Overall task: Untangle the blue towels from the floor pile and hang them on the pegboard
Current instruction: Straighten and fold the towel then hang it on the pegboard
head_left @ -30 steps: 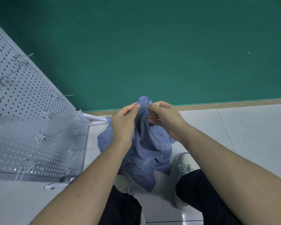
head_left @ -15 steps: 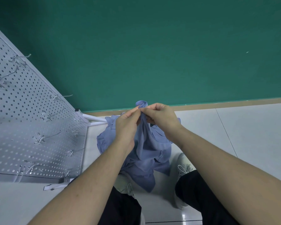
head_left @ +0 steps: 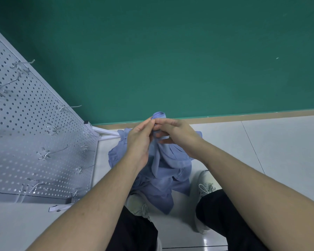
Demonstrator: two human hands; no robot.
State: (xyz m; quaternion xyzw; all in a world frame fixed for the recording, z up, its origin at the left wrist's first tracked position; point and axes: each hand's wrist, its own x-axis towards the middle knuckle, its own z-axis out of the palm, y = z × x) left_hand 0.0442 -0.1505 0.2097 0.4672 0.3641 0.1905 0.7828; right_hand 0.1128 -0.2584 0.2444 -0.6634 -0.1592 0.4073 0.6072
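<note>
A bunch of tangled blue towels hangs from my hands in front of me, its lower folds drooping between my shoes. My left hand and my right hand pinch the top of the bunch together, fingertips almost touching, with a small loop of blue cloth sticking up above them. The white pegboard stands to my left, seen at a slant, with several bare metal hooks sticking out. No towel hangs on it in this view.
A green wall with a tan baseboard rises straight ahead. The pegboard's white foot bars lie on the pale tiled floor near the towels. My two white shoes and dark trousers show below.
My hands have drawn closer together at the top of the bunch, and the cloth loop above them has shrunk. The towels hang much as before.
</note>
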